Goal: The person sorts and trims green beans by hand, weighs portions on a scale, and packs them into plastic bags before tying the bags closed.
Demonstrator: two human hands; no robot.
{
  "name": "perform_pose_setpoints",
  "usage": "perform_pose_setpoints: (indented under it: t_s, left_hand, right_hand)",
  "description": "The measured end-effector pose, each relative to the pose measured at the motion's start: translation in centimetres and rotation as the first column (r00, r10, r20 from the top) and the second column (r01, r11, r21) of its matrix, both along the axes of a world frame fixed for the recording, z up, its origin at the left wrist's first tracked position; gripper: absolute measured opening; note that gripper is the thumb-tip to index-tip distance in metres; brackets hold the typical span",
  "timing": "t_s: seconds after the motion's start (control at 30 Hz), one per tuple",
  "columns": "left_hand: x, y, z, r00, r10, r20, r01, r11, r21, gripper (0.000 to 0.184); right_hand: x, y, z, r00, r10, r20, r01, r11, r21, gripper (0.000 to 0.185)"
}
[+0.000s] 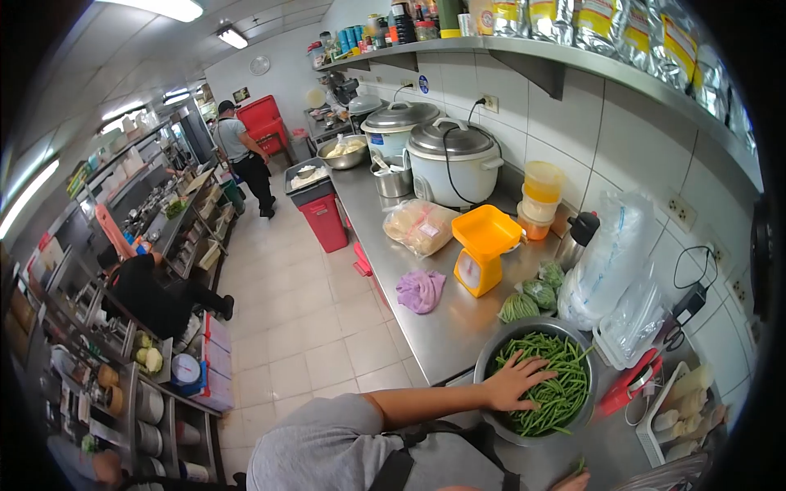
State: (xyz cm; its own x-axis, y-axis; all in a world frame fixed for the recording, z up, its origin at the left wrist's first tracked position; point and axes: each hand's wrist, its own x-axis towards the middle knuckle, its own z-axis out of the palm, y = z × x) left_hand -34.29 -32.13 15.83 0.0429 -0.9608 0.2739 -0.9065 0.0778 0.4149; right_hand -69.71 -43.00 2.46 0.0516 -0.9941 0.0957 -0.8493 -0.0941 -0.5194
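The right hand (571, 482) was cut off by the bottom edge, so its hold on the small green piece (581, 466) beside it could not be told. The spread left hand (520, 381) hid some of the slim green beans (565, 372), and the beans covered the floor of the round grey metal bowl (490, 360). Markings on the yellow plastic scale (486, 272) were too small to read, as were the hands of the round wall clock (259, 65). Metal lids concealed the insides of the large white rice cookers (446, 173). The top edge clipped the silver-and-yellow foil packets (598, 23).
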Motion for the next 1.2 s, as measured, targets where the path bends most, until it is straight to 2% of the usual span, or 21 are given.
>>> perform_pose_setpoints:
  t_s: [0.13, 0.2, 0.23, 0.27, 0.33, 0.4, 0.47, 0.53, 0.6, 0.63, 0.73, 0.77, 0.83, 0.87, 0.93, 1.03, 1.1, 1.2]
  left_hand:
    - [0.0, -0.2, 0.3, 1.0, 0.001, 0.005, -0.001, 1.0, 0.021, 0.08]
    - [0.0, -0.2, 0.6, 1.0, -0.001, 0.005, 0.0, 1.0, 0.031, 0.08]
    - [0.1, -0.4, 0.1, 1.0, 0.001, 0.007, -0.001, 1.0, 0.026, 0.087]
    - [0.1, -0.3, 0.2, 0.999, -0.014, -0.029, 0.015, 1.0, 0.015, 0.091]
    - [0.5, 0.0, 0.9, 0.993, -0.05, -0.105, 0.049, 0.999, -0.008, 0.1]
    - [0.9, 0.3, 1.6, 0.989, -0.084, -0.122, 0.067, 0.988, -0.141, 0.108]
    - [1.4, 0.6, 2.3, 0.985, -0.116, -0.132, 0.075, 0.958, -0.278, 0.115]
    - [1.8, 0.8, 1.7, 0.958, -0.141, -0.252, 0.056, 0.947, -0.315, 0.1]
    - [2.0, 0.7, 0.9, 0.908, -0.138, -0.395, 0.016, 0.955, -0.297, 0.089]
    - [1.9, 0.9, 1.2, 0.918, -0.127, -0.376, 0.008, 0.954, -0.301, 0.073]
    - [2.0, 0.7, 0.0, 0.976, -0.043, -0.214, -0.003, 0.978, -0.211, 0.066]
    - [1.8, 0.5, -0.5, 0.994, -0.007, -0.112, -0.019, 0.973, -0.229, 0.058]
    - [1.3, 0.2, -1.1, 0.997, 0.006, -0.075, -0.027, 0.958, -0.284, 0.051]
    - [1.3, 0.0, -1.1, 0.993, -0.002, -0.116, -0.03, 0.961, -0.276, 0.048]
    - [1.3, -0.2, -1.4, 0.995, -0.003, -0.102, -0.028, 0.954, -0.298, 0.043]
    - [1.4, 0.0, -0.9, 0.989, 0.0, -0.15, -0.041, 0.961, -0.273, 0.047]
    - [1.5, -0.2, -0.2, 0.992, -0.04, -0.116, 0.002, 0.952, -0.306, 0.049]
    - [1.3, -0.1, 0.9, 0.994, -0.064, -0.089, 0.039, 0.965, -0.261, 0.047]
  right_hand:
    - [-1.3, -1.8, -0.4, 0.993, -0.036, 0.112, 0.039, 0.999, -0.02, 0.037]
    - [-1.3, -3.2, -0.1, 0.976, -0.05, 0.211, 0.081, 0.987, -0.137, 0.036]
    - [-0.4, -3.8, 0.8, 0.96, -0.025, 0.279, 0.091, 0.97, -0.224, 0.035]
    - [0.9, -4.7, 1.9, 0.94, 0.058, 0.336, 0.082, 0.918, -0.389, 0.03]
    - [6.4, -3.0, 8.1, 0.869, 0.222, 0.442, 0.023, 0.875, -0.483, 0.032]
    - [10.9, -1.8, 12.2, 0.749, 0.411, 0.519, -0.217, 0.893, -0.395, 0.033]
    - [14.9, -0.9, 13.6, 0.72, 0.601, 0.346, -0.448, 0.784, -0.429, 0.032]
    - [18.4, 0.8, 17.6, 0.588, 0.787, 0.185, -0.737, 0.616, -0.28, 0.033]
    - [19.2, 2.1, 19.5, 0.561, 0.823, 0.089, -0.751, 0.551, -0.365, 0.036]
    - [19.2, 2.5, 19.9, 0.547, 0.836, 0.038, -0.756, 0.513, -0.406, 0.038]
    - [14.9, 1.8, 17.4, 0.738, 0.673, 0.055, -0.554, 0.65, -0.52, 0.043]
    - [12.6, 1.5, 16.7, 0.796, 0.594, 0.121, -0.48, 0.739, -0.472, 0.046]
    - [6.6, 0.6, 12.7, 0.912, 0.41, 0.019, -0.371, 0.845, -0.385, 0.046]
    - [3.2, 0.7, 10.5, 0.953, 0.298, -0.052, -0.297, 0.892, -0.341, 0.046]
    - [-3.5, 1.7, 7.2, 0.981, 0.194, 0.01, -0.185, 0.949, -0.257, 0.048]
    - [-9.0, 4.2, 7.0, 0.997, 0.025, -0.079, -0.04, 0.979, -0.201, 0.051]
    - [-11.1, 5.3, 6.4, 0.981, 0.009, -0.194, -0.051, 0.976, -0.211, 0.054]
    - [-9.4, 6.4, 8.3, 0.986, 0.025, -0.164, -0.046, 0.991, -0.123, 0.055]
